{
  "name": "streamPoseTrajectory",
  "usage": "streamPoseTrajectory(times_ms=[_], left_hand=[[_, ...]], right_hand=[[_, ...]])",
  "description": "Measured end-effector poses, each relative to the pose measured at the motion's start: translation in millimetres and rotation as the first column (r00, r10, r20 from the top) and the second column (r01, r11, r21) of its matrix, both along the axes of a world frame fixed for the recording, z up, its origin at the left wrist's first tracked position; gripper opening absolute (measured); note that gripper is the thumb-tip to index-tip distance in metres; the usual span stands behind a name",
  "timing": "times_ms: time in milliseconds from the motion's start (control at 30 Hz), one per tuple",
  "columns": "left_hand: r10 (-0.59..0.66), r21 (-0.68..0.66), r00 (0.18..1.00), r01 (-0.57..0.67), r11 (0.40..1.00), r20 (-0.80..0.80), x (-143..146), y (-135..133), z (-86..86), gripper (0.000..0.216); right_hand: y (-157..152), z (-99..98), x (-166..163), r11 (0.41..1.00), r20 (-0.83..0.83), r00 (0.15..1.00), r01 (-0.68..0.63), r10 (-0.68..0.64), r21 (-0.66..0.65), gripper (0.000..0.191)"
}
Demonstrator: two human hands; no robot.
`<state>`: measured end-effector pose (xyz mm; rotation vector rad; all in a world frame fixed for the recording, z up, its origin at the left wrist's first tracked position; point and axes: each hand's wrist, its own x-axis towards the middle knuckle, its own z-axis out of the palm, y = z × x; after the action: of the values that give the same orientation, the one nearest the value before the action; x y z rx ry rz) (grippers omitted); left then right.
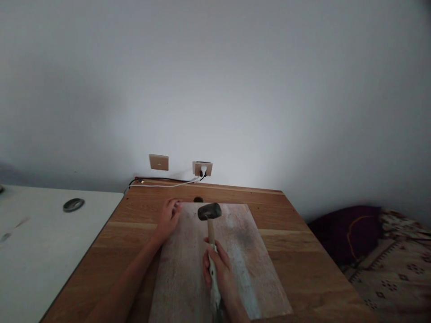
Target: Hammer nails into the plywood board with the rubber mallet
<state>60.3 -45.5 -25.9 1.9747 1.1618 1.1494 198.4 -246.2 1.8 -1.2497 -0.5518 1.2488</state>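
Note:
My right hand (222, 271) is wrapped round the handle of a mallet (211, 231) with a dark, blocky head and a pale wooden shaft. The lower part of the handle looks wrapped in something whitish. In this view the mallet's head appears over the far part of a worn wooden board (188, 269); whether it touches the surface I cannot tell. At the board's far left corner, my left hand (169, 220) grips the edge with bent fingers, the tips partly hidden. Small marks or bits show near the board's far edge, too small to name.
The board lies on a brown wooden table (303, 264) against a wall with a socket (202, 169) and white plug. Cables (161, 185) run along the table's back edge. Left, a white surface (30, 251) bears a roll of tape (73, 205). Patterned fabric (397, 273) lies right.

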Motion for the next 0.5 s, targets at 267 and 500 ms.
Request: streamPoseTrajectory(times_ms=[267, 500], left_hand=[[0.273, 0.047, 0.934, -0.270, 0.962, -0.230, 3.1, 7.8, 38.1, 0.030], [0.024, 0.002, 0.764, -0.030, 1.000, -0.645, -28.2, -74.0, 26.5, 0.045]], right_hand=[[-43.8, -9.6, 35.8, 0.980, 0.286, 0.958, 0.087, -0.033, -0.179, 0.059], [-68.3, 2.0, 79.0, 0.987, 0.920, 0.388, 0.158, -0.059, -0.003, 0.045]])
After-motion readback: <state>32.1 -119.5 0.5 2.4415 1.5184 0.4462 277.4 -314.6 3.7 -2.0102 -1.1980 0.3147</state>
